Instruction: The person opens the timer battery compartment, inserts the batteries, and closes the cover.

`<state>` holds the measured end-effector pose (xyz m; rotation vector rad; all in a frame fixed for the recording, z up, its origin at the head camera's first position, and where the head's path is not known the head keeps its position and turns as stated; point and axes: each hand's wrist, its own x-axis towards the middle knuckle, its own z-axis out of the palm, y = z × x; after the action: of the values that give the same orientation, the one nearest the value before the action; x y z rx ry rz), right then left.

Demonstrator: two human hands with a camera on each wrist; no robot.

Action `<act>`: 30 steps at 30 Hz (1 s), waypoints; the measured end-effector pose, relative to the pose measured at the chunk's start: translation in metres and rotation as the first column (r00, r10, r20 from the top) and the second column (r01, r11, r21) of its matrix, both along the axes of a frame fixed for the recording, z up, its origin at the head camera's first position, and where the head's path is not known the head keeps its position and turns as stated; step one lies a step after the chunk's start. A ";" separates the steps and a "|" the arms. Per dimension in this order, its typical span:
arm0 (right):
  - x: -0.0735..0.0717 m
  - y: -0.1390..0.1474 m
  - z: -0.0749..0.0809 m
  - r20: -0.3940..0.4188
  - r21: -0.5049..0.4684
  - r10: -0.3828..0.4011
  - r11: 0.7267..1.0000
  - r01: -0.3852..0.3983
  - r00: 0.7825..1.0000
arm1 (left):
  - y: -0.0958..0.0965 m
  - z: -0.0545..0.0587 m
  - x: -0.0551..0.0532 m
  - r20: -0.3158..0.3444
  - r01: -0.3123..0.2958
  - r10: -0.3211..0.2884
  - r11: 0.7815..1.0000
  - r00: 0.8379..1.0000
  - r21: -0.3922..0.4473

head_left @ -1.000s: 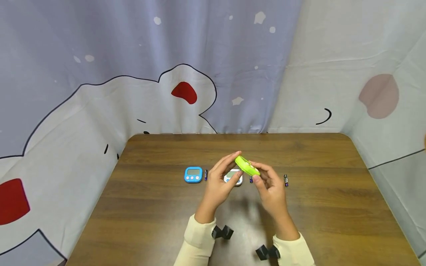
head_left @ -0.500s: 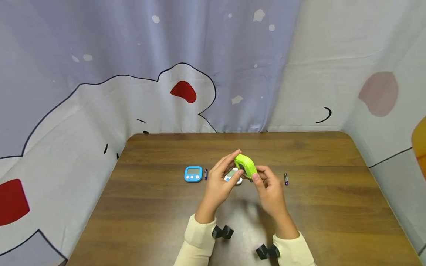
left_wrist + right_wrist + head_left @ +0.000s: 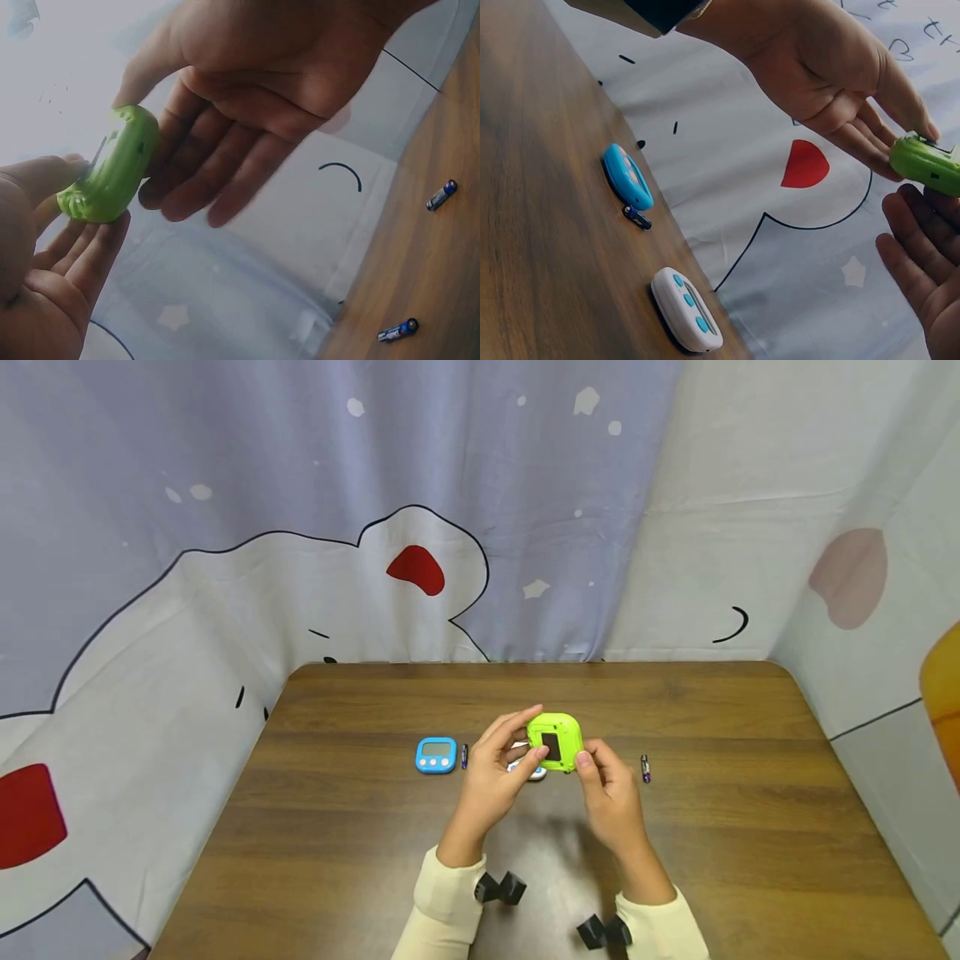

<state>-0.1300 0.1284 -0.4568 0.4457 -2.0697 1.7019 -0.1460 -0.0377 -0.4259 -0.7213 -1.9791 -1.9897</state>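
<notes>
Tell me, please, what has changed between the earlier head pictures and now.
The green device has been turned from nearly edge-on so that its side with a dark rectangle faces the head camera. Both hands hold it throughout. The blue device, white device, battery beside the blue one and rightmost battery stayed put.

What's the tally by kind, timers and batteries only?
Timers: 3 (green timer, blue timer, white timer)
Batteries: 3 (left battery, middle battery, right battery; the middle one is mostly hidden in the head view but clear in the left wrist view)
Total: 6
</notes>
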 end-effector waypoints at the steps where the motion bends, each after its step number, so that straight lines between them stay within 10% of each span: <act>1: 0.002 0.000 0.004 -0.008 0.012 -0.002 1.000 0.002 1.000 | 0.000 0.000 0.000 0.017 0.007 -0.008 1.000 1.000 0.013; 18: 0.005 0.001 0.024 0.023 0.037 0.059 0.997 -0.060 0.998 | -0.002 0.000 -0.001 0.164 0.083 -0.092 0.995 0.982 0.063; 30: -0.001 0.009 -0.001 -0.024 0.142 0.033 0.989 -0.030 0.999 | -0.004 -0.028 -0.009 0.218 0.156 -0.154 0.988 0.964 0.006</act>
<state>-0.1310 0.1375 -0.4576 0.5445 -2.1844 1.5635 -0.1548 -0.0420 -0.4542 -0.7072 -2.1152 -2.2361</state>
